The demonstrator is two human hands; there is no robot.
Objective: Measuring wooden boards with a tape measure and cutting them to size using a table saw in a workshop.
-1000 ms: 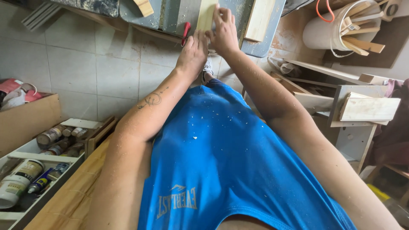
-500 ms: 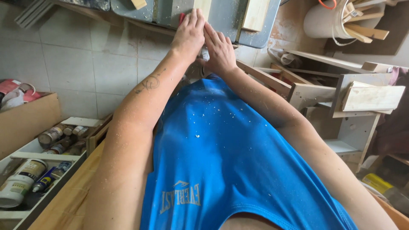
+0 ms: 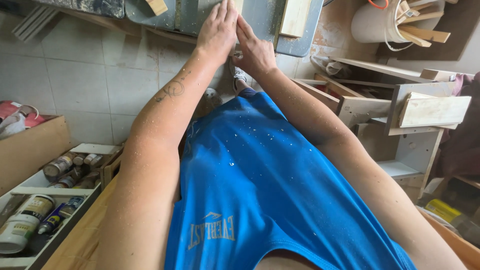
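Hands press flat, left hand (image 3: 218,31) beside right hand (image 3: 255,50), on the grey table (image 3: 265,20) (fingers outstretched, grasping nothing).

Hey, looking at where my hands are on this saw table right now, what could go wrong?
Both hands, left hand and right hand, press a small wood piece on the grey saw table close to the slot; fingers could slip toward it. The loose wood block nearby might get knocked off.
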